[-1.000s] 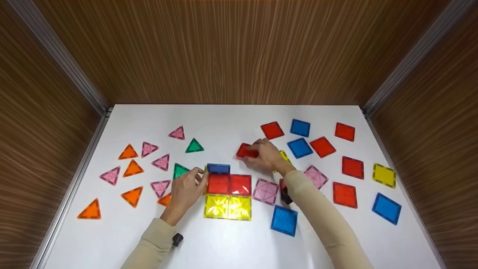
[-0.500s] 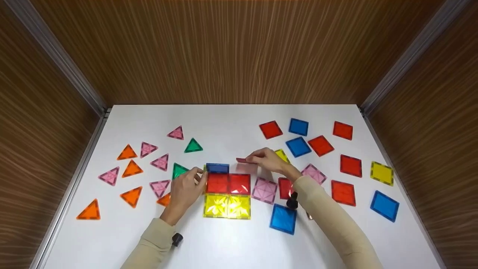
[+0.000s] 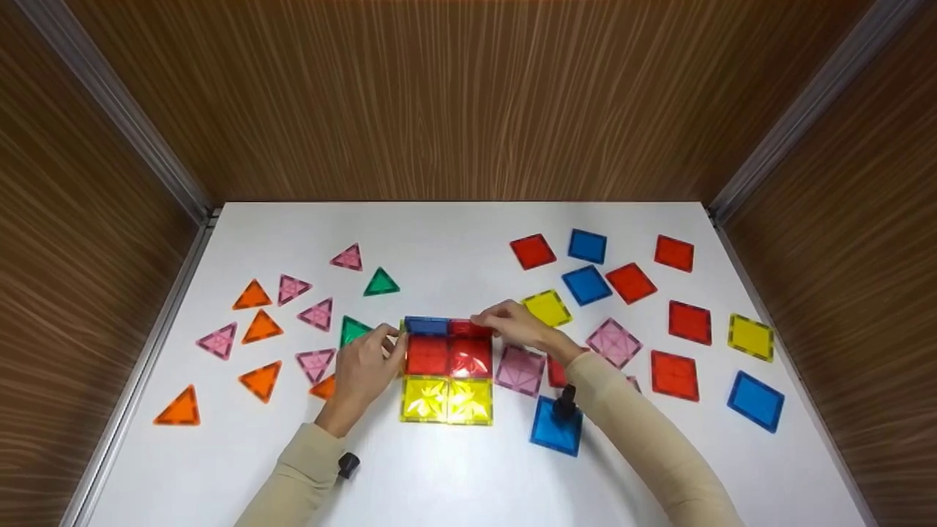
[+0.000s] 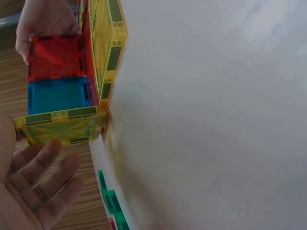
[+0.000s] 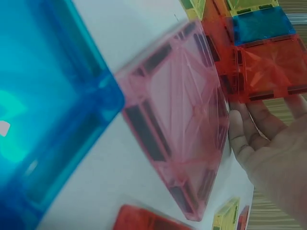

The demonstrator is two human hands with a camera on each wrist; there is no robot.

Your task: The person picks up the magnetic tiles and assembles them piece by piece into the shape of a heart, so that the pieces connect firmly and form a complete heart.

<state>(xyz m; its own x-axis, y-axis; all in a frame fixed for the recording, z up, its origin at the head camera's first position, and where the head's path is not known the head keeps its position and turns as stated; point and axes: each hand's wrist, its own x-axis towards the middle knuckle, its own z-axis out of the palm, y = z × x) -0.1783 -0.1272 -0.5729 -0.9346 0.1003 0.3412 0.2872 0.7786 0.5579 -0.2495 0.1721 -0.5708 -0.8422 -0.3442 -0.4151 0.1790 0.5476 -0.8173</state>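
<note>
Square magnetic tiles form a joined block in the head view: two yellow tiles (image 3: 424,400) lie in front of two red tiles. A blue tile (image 3: 427,326) stands upright at the back edge. Beside it stands a red tile (image 3: 461,328), its top right corner pinched by my right hand (image 3: 512,323). In the right wrist view that red tile (image 5: 271,67) meets the blue one (image 5: 263,25). At the left end my left hand (image 3: 370,366) holds an upright yellow tile (image 4: 60,125) between thumb and fingers; it adjoins the blue tile (image 4: 57,96).
Orange triangles (image 3: 260,380), pink triangles (image 3: 217,341) and green triangles (image 3: 381,282) lie on the left of the white table (image 3: 439,483). Loose squares spread over the right, including a pink tile (image 3: 520,369) and blue tile (image 3: 555,424) near the right forearm. Wood-grain panels (image 3: 468,102) enclose the table.
My right hand has lifted the red tile off the table, tipped it upright and brought it left and nearer, beside the blue tile. My left hand has stayed in place.
</note>
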